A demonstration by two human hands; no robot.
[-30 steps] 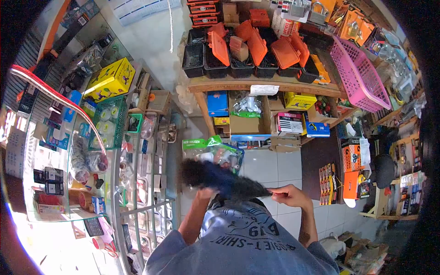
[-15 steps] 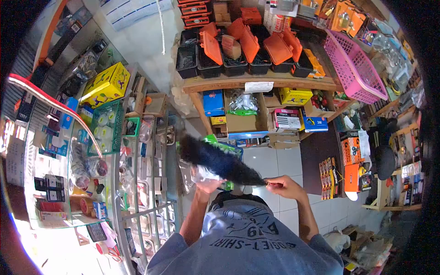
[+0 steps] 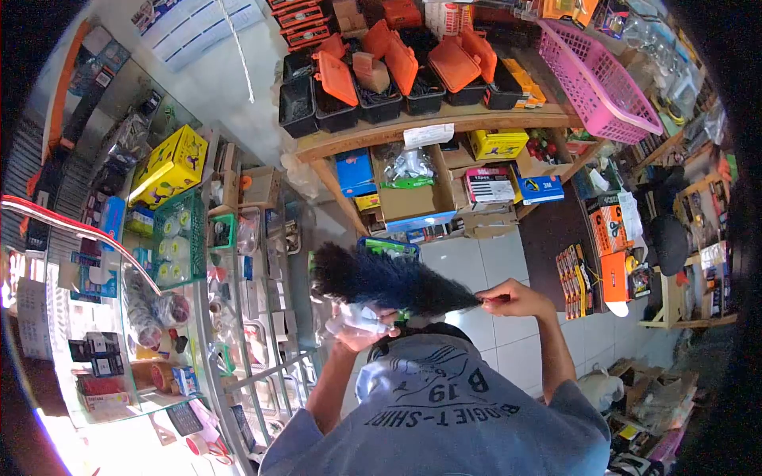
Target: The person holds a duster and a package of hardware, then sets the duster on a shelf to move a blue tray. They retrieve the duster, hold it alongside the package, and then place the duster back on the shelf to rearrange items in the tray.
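Note:
A dark blue-black feather duster (image 3: 397, 278) lies across the space in front of my chest, its bushy end to the left. My right hand (image 3: 512, 301) is closed around its reddish handle end. Under the feathers, my left hand (image 3: 361, 333) grips a clear plastic item (image 3: 359, 317), perhaps a bag or packet; its exact kind cannot be made out. The feathers overlap the upper part of this item and seem to touch it.
Black bins with orange lids (image 3: 337, 78) line a wooden shelf (image 3: 429, 125) ahead, beside a pink basket (image 3: 599, 83). Open cartons (image 3: 417, 198) sit below. On the left stands a glass display case (image 3: 143, 404) with a metal-barred frame (image 3: 270, 373). Stocked shelves (image 3: 706, 262) rise at right.
My right hand has moved slightly right and up with the duster. The clear item in my left hand shows more below the feathers. The whole view has shifted and tilted somewhat.

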